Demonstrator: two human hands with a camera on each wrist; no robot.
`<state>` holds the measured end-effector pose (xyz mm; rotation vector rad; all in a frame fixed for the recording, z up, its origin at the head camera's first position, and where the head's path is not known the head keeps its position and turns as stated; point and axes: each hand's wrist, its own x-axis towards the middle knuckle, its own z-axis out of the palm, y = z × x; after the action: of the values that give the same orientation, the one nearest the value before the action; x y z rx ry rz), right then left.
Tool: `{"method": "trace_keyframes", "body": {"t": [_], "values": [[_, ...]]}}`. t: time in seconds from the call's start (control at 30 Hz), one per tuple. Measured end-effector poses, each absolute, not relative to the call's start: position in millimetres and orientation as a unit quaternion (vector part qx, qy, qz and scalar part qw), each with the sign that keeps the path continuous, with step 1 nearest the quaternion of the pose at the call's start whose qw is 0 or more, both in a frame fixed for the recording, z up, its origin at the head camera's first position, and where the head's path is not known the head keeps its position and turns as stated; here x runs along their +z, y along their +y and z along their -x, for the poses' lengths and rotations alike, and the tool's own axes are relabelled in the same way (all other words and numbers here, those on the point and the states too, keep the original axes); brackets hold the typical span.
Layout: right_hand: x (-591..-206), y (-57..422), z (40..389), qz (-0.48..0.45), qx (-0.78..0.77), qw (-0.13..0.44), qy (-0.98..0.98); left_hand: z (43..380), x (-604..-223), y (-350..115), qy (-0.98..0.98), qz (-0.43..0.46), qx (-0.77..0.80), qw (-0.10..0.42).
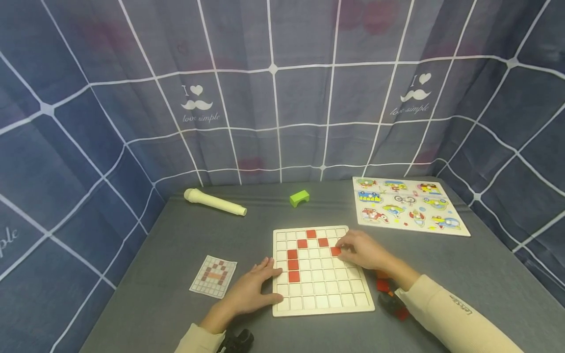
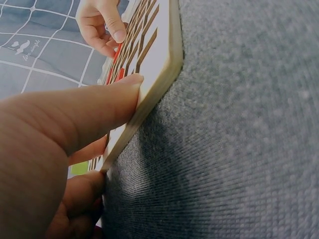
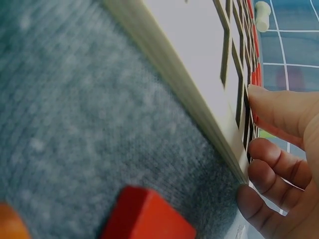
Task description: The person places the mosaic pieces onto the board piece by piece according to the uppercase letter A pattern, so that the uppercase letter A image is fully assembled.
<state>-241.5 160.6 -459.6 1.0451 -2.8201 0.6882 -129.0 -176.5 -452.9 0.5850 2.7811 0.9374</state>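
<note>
A pale wooden grid board lies flat on the table, with several red square tiles set in its cells. My left hand rests at the board's left edge, thumb on the rim and fingers spread along it. Over the board's right side, my right hand has its thumb and curled fingers at a red tile, which sits at a grid cell and is partly covered by the fingertips. Left of my left hand is a small card printed with a grid pattern in red and orange.
Loose red pieces lie right of the board, partly under my right forearm; a red block shows close up in the right wrist view. Farther back are a cream microphone-shaped stick, a green arch block and a vehicle puzzle board.
</note>
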Motion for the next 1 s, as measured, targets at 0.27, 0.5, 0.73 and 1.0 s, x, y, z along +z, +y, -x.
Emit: {"method": "trace_keyframes", "body": {"t": [0.27,0.5,0.73,1.0], "values": [[-430,179,253,-0.236,0.375,0.016,-0.896,128,-453,-178,0.926,-0.193,0.316,0.072],[-428,219,235,-0.214,0.339,0.038,-0.915,129,-453,-176,0.927,-0.196,0.312,0.074],[-440,265,204,-0.228,0.313,0.066,-0.919,130,-451,-177,0.926,-0.196,0.313,0.078],[-448,272,174,-0.349,0.257,0.104,-0.895,129,-450,-176,0.926,-0.194,0.314,0.081]]}}
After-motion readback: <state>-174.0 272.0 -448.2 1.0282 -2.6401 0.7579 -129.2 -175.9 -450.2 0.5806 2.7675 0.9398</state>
